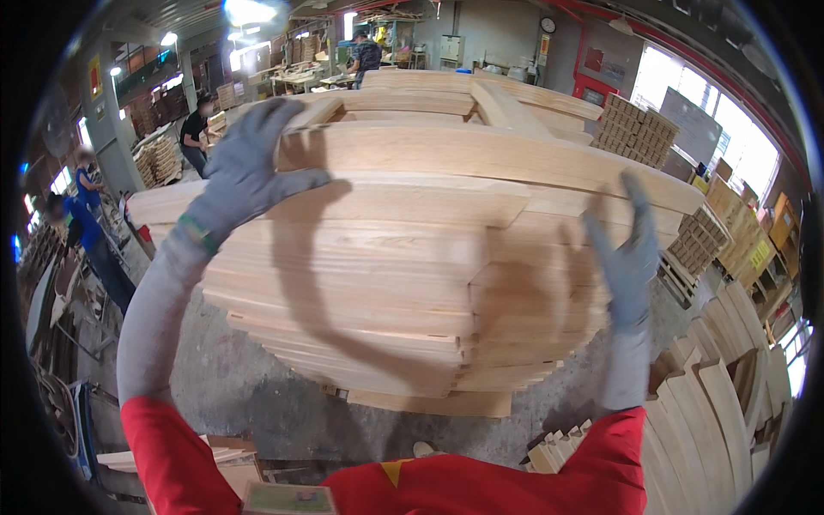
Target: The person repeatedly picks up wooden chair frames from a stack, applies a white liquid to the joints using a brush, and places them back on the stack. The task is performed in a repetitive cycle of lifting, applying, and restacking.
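- Head view, the only one: left hand (245,159), gloved in grey, sits at the left end of the long front plank (481,154), fingers over the top, thumb stretched along its face, well apart from them; whether they clamp the wood, I can't tell.
- Right hand (625,266), same grey glove, blurred, is up before that plank's right-hand stretch: thumb and fingers spread, contact uncertain.
- And the plank? High on the timber stack (352,287), crosswise before the wearer's chest.
- The step in hand looks like positioning or taking hold of this plank; the next move, I'd judge, calls for a secure hold at both ends and a level plank.
- To the count: two gloved hands, one front plank, two slanting crosspieces (506,107) visible behind it; the stack's layers overlap too much to number.
- Right side: two block piles (635,133), plus curved wooden parts (721,403), too many to count surely.
- Further off, four co-workers (196,129) and one wall clock (548,25).
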{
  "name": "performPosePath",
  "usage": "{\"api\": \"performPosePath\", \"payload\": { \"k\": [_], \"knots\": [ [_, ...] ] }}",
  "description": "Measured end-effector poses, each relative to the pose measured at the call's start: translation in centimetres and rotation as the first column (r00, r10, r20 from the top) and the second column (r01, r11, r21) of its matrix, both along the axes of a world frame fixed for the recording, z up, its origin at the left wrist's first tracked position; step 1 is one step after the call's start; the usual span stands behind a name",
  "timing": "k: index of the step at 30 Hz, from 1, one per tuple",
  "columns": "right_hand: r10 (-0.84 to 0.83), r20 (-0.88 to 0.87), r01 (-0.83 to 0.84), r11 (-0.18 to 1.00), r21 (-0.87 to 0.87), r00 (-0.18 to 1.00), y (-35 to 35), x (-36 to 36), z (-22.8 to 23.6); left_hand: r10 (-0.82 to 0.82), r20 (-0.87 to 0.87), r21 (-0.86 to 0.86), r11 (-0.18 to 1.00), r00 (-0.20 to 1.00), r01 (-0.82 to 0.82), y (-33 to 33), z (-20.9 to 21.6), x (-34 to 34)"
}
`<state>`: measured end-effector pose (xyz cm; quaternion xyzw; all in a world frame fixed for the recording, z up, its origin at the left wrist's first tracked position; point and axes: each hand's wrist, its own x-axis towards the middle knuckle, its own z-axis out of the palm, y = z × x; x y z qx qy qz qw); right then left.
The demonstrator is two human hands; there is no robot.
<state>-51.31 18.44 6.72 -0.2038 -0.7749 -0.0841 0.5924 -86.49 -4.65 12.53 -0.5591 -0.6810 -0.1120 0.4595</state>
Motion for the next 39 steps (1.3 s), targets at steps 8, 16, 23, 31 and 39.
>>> {"api": "performPosePath", "payload": {
  "k": [8, 16, 23, 31, 39],
  "knots": [
    [-0.33, 0.288, 0.28, 0.939, 0.201, 0.899, 20.6, 13.2, 5.5, -0.139, 0.169, -0.143, 0.976, 0.976, 0.164, 12.6, 1.0, 1.5],
    [-0.523, 0.1, 0.359, 0.699, 0.618, 0.846, 23.2, 11.6, 5.1, -0.268, -0.437, -0.268, 0.95, 0.858, 0.159, 8.3, 11.2, 0.0],
    [-0.409, 0.101, 0.319, 0.823, 0.47, 0.907, 12.4, 11.2, 0.6, 0.076, -0.027, -0.13, 0.988, 0.997, -0.079, -7.8, 5.0, 4.8],
    [-0.252, 0.132, 0.234, 0.963, 0.135, 0.959, 7.2, 10.6, -3.2, 0.217, 0.532, -0.351, 0.936, 0.819, -0.02, -13.2, 0.8, 12.0],
    [-0.134, -0.163, 0.175, 0.947, 0.271, 0.977, 7.1, 6.7, -10.0, -0.117, 0.81, 0.002, 0.981, 0.574, 0.196, 1.9, -2.3, 11.4]
  ]
}}
